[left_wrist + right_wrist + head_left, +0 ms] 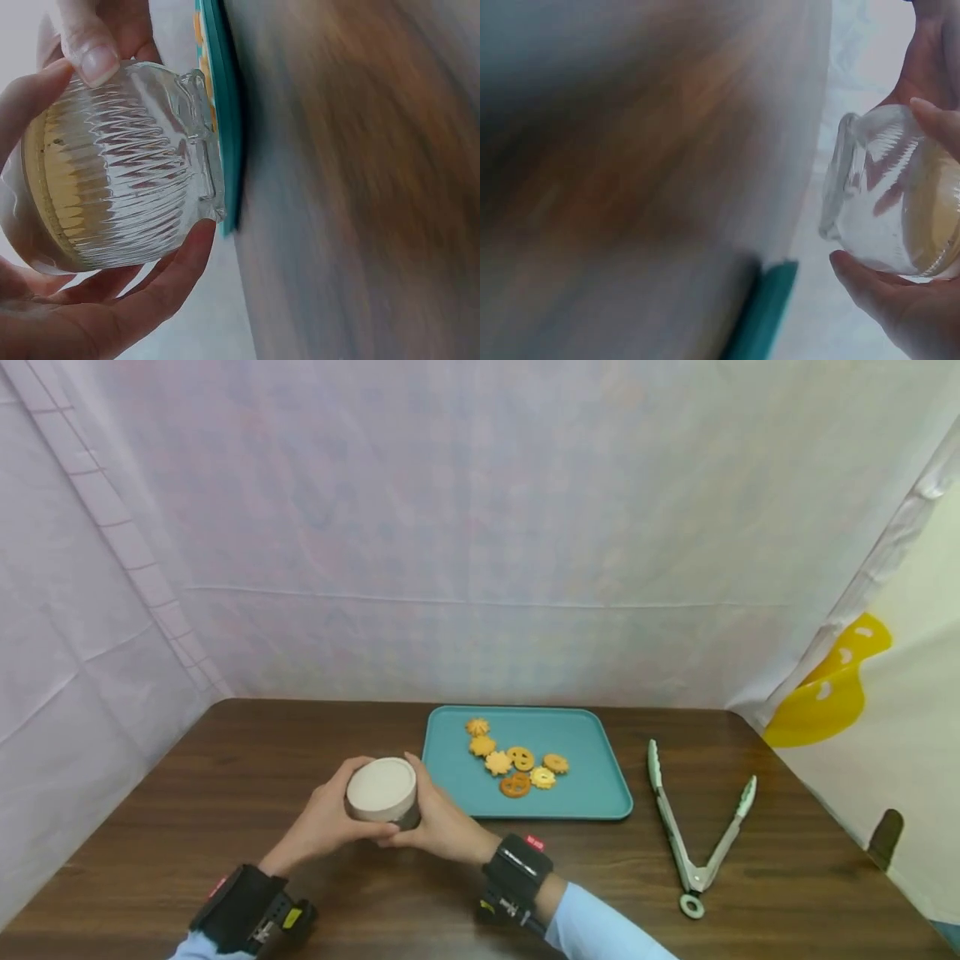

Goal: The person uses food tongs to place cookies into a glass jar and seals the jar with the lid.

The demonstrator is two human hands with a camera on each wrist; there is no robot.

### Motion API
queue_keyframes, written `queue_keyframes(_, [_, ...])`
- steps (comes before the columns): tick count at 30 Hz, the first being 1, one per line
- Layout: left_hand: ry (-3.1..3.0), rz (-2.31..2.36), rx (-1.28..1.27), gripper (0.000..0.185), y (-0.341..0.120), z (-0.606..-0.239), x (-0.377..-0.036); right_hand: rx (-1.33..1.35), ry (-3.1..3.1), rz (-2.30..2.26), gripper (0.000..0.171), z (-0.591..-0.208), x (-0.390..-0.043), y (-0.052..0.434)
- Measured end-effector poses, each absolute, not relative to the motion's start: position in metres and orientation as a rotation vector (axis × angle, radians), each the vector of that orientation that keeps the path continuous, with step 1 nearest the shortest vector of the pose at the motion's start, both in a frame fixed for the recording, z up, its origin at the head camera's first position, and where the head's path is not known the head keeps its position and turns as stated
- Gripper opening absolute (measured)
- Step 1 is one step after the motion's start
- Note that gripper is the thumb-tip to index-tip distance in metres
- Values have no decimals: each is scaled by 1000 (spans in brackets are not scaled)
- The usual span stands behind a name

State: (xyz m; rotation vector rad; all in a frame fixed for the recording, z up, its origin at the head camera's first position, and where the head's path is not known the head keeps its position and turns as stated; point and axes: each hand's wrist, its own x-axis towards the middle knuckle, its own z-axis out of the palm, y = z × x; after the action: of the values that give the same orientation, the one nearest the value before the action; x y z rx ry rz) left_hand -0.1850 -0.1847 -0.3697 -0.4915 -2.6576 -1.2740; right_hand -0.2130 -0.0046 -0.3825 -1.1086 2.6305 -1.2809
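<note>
A ribbed clear glass jar [384, 800] with a pale wooden lid [380, 782] is held between both hands just above the dark wooden table [187, 793]. My left hand [326, 821] grips its left side, and my right hand [438, 822] grips its right side. In the left wrist view the jar [120, 165] lies across the fingers [161, 281], with a thumb on its upper side. The right wrist view shows the jar [889, 199] cupped in the right hand [911, 307]. A teal tray [592, 777] to the right carries several cookies [517, 762].
Green-and-white tongs [693, 827] lie spread on the table right of the tray. White cloth walls [480, 527] close in the back and left. A yellow shape [832, 685] and a cream sheet stand at the right edge.
</note>
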Motion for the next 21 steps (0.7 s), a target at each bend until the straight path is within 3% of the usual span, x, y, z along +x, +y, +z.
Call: queue_keyframes(21, [-2620,-1526,-859,90,-122,-370,-184,-1070,2779,-1188,98,-371,-186,71])
